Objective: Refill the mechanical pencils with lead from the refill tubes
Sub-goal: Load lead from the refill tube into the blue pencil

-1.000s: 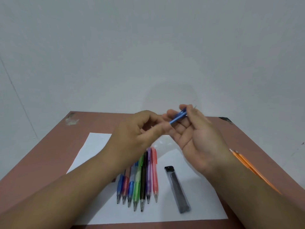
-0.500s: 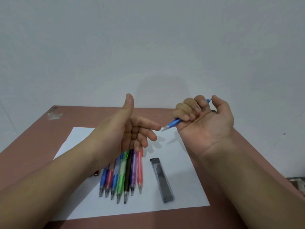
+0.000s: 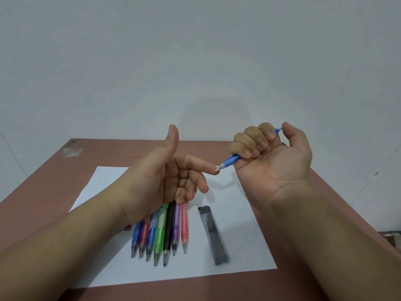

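My right hand (image 3: 275, 157) grips a blue mechanical pencil (image 3: 231, 161) in a fist, tip pointing left and down, thumb near its top end. My left hand (image 3: 171, 177) is raised beside it with the thumb up; its index fingertip touches the pencil's tip and it holds nothing. Below my left hand, several coloured mechanical pencils (image 3: 165, 235) lie side by side on a white sheet of paper (image 3: 238, 213), tips toward me. A dark lead refill tube (image 3: 213, 234) lies on the paper to their right.
The paper rests on a reddish-brown table (image 3: 43, 192) against a pale wall. A small dark red object (image 3: 127, 227) peeks out by my left wrist. The table's right edge runs close under my right forearm.
My left hand let go of the blue pencil and drew left with the thumb up. My right hand closed into a fist round the pencil, and its tip now meets my left index finger.
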### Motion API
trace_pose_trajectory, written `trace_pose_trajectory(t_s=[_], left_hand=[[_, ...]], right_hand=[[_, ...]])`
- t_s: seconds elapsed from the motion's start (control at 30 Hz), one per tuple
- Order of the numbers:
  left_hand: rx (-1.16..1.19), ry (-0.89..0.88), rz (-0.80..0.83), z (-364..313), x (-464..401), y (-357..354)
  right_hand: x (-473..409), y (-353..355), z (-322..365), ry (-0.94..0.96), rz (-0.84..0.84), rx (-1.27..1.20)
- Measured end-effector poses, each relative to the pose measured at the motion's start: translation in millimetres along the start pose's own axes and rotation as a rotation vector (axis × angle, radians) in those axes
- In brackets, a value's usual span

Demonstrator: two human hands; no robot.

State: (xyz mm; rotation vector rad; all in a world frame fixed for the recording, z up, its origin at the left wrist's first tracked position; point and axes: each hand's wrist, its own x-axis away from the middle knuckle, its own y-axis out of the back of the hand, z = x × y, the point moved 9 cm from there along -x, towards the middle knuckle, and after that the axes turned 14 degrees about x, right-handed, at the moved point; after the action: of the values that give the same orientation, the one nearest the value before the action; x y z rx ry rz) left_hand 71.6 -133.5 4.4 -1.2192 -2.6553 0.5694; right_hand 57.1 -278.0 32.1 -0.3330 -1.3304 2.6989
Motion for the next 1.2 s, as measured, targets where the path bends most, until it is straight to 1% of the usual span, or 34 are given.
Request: trace_pose_trajectory(t_s=[0.5, 1.2], left_hand=[[0.010, -0.028, 0.039, -2.0, 1.0, -1.6], [0.002, -0.042, 0.052, -2.0, 2.2, 0.1]], right_hand=[[0.5, 0.3, 0.6, 0.008, 0.000, -0.034], [2.6, -1.7, 3.2, 0.025, -0.006, -0.014]])
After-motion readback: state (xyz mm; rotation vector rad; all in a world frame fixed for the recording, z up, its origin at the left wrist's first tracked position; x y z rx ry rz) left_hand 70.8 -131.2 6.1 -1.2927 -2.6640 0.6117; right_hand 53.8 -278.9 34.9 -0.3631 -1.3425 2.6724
